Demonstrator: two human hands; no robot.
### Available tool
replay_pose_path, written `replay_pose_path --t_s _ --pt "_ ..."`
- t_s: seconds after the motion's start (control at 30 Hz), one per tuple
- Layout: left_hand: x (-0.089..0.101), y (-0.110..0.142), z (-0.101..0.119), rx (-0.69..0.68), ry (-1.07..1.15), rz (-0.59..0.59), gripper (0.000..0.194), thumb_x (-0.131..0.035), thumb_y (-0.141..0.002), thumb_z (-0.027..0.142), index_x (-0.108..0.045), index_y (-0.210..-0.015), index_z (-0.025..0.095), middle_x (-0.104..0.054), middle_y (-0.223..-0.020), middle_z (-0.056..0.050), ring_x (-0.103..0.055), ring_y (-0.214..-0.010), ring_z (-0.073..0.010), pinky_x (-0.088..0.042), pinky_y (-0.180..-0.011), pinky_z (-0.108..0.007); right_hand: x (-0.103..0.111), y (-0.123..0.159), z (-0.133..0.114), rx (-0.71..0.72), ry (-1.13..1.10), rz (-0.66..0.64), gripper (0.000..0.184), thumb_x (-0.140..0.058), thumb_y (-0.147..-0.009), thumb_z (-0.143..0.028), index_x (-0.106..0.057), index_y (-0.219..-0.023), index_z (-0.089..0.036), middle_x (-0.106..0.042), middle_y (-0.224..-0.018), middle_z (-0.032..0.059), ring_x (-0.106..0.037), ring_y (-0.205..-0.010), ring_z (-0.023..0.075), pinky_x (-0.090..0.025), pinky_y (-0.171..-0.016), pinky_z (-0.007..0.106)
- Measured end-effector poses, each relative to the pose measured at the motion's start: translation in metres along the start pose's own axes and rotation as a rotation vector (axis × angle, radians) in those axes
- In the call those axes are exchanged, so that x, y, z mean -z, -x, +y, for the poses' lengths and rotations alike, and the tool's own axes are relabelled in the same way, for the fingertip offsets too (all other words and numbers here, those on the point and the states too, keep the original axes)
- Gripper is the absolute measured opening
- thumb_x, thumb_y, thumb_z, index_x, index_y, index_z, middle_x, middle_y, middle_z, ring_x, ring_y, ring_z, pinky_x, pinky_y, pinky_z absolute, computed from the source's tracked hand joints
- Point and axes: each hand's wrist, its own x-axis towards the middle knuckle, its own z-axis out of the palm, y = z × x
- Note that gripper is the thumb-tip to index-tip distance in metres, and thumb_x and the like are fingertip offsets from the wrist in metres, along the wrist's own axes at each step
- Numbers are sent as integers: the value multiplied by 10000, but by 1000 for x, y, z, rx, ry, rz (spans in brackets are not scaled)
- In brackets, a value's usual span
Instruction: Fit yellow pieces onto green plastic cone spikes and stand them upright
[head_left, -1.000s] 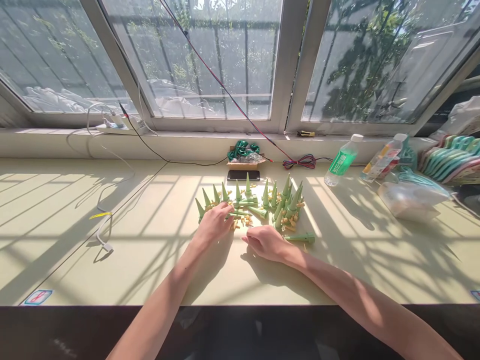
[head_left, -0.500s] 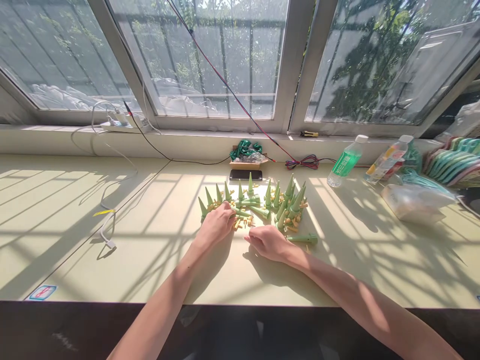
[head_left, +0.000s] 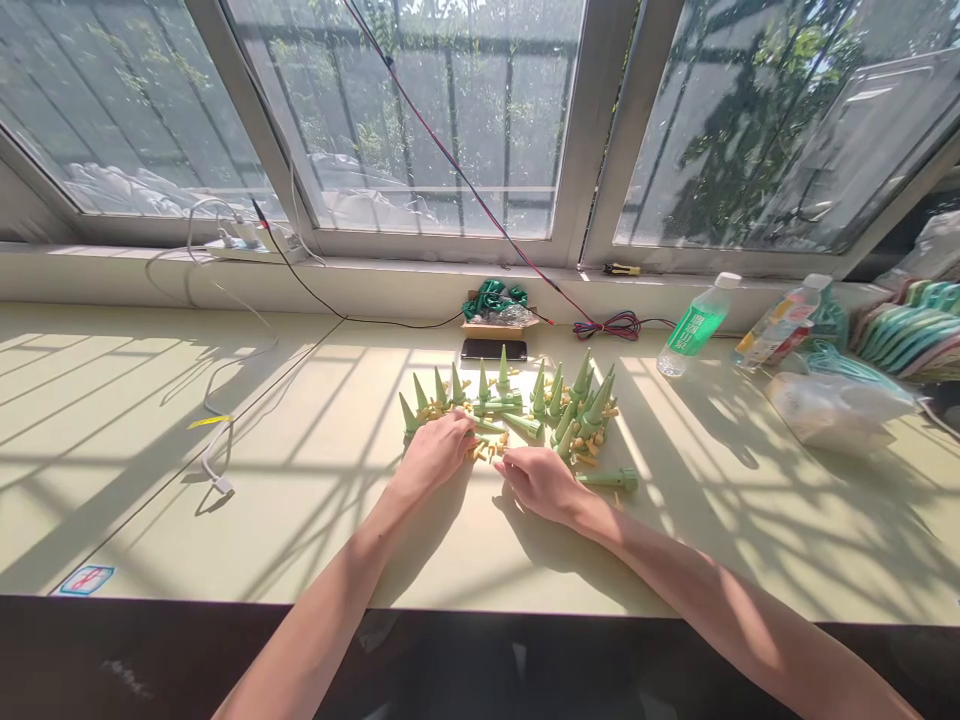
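Note:
My left hand (head_left: 441, 448) is closed at the left part of a cluster of green pointed cones (head_left: 504, 370). Its fingers curl down beside a lying green cone (head_left: 487, 424), and whatever they grip is hidden. Just to the right, my right hand (head_left: 538, 482) rests low over the table with thumb and fingers pinched together. Its fingertips meet small yellow pegs (head_left: 480, 452); I cannot make out what is in the pinch. Several cones stand upright with yellow pegs around their bases. One green cone (head_left: 611, 480) lies on its side by my right wrist.
Behind the cones lie a black phone (head_left: 493, 349) and a small box (head_left: 496, 328) with green material. Rightward stand a green-labelled bottle (head_left: 694, 328), another bottle (head_left: 787, 318) and a plastic bag (head_left: 832, 410). A white cable (head_left: 217, 450) lies on the left of the table (head_left: 315, 560).
My right hand's fingertips have moved slightly up toward the yellow pegs. The left hand stays almost in place, and the whole view has shifted a little.

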Motion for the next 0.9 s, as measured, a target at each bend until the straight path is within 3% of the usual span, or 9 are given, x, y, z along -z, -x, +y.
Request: replay_pose_path --t_s 0.3,0.6,0.77,0.9 --pt "-4 0 -1 -29 -22 13 173 -543 -969 215 -715 -990 209 -710 -1097 -88 -707 -922 -243 -501 -764 -302 -2 2 1 11 66 35 257 -451 -1026 -239 -525 -785 -188 -564 -761 16 -505 -643 145 -367 -605 266" --pt "4 0 6 -1 -4 91 203 -464 -1003 222 -661 -966 195 -647 -1029 -83 -671 -776 -198 -457 -614 -275 0 4 -14 152 208 -11 157 -491 -1011 -212 -604 -1118 -206 -610 -1128 81 -567 -695 135 -418 -578 269" --pt "5 0 6 -19 82 206 147 -454 -1000 231 -598 -987 202 -619 -1039 -79 -651 -772 -185 -471 -628 -264 -2 4 -17 229 255 -55 255 -482 -1006 -186 -547 -1251 -218 -577 -1323 102 -622 -853 179 -421 -573 278" --pt "2 -1 4 -46 230 360 154 -409 -1017 255 -554 -1006 203 -635 -1029 -75 -611 -714 -155 -487 -659 -269 -7 3 -14 252 272 -88 195 -475 -1016 -194 -543 -1198 -207 -591 -1292 98 -608 -922 193 -411 -600 282"
